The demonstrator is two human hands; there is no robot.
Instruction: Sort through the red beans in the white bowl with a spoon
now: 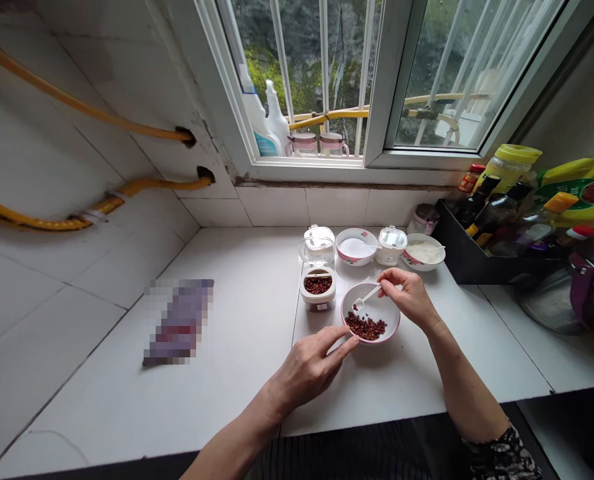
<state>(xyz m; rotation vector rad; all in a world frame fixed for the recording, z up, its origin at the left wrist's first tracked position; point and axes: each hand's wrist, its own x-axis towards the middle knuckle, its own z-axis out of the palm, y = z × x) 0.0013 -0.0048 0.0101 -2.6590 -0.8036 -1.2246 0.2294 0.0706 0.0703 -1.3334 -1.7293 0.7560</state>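
A white bowl with a pink rim (391,312) stands on the counter, with dark red peppercorns (365,327) heaped toward its near left side. My right hand (405,295) pinches the handle of a small white spoon (361,304) above the bowl; a few dark grains show by the spoon's head. My left hand (317,360) rests at the bowl's near left edge, fingers stretched out and touching the rim. Just left of the bowl is an opened seasoning jar (319,304) with a white collar, filled with the same peppercorns.
Behind stand a clear lidded jar (319,241), a bowl of white granules (357,257), another lidded jar (391,245) and a bowl of pale powder (423,257). A black box of bottles (457,250) and a metal pot (547,303) sit right. A blurred purple packet (181,320) lies left.
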